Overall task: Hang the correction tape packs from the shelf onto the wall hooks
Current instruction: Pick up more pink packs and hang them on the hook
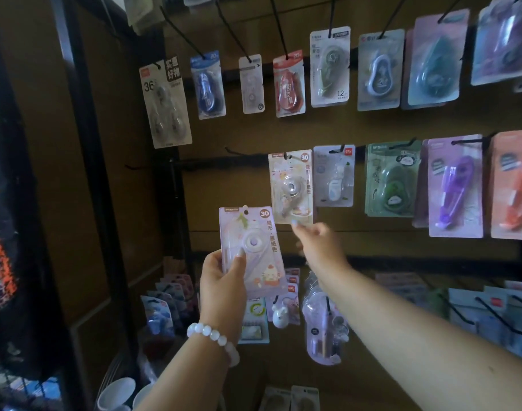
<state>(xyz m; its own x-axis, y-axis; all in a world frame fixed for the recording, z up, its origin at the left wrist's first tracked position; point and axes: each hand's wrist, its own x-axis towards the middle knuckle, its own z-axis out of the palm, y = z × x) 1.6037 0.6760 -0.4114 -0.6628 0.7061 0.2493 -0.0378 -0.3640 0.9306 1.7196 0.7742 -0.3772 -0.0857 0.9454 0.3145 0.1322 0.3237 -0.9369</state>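
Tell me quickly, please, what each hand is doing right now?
Left hand: holds a lilac correction tape pack.
Right hand: fingertips pinch the bottom edge of the hung cream pack.

held pack (251, 250) sits left of and below the hooked pack (291, 187), beside an empty hook (234, 151)

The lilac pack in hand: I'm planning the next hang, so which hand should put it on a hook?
Left, probably. The left hand already grips the lilac pack upright, just below the empty hook. The right hand touches the hung pack and carries nothing.
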